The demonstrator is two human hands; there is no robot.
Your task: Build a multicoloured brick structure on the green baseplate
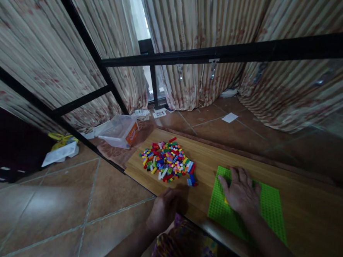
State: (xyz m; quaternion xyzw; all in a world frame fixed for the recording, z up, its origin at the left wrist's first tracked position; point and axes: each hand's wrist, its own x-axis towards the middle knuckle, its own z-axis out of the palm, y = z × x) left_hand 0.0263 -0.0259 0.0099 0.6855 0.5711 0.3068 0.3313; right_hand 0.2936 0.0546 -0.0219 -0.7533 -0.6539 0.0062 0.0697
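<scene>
My right hand (243,192) lies palm down on a green studded baseplate (271,206), fingers stretched out and slightly apart. A bit of yellow brick (226,201) shows on the plate beside the thumb. My left hand (163,208) is closed at the front edge of the wooden board (206,156), its fingers curled together. Whatever it may hold is hidden. Just beyond it lies a loose heap of small toy building bricks (168,159) in many colours. A few blue and red bricks (192,179) sit at the heap's right side, nearest the baseplate.
A clear plastic bin (117,131) with an orange label stands on the tiled floor (68,199) past the board's left end. Black metal bars (175,59) cross in front of striped curtains (192,21). A white paper (229,117) lies on the floor behind the board.
</scene>
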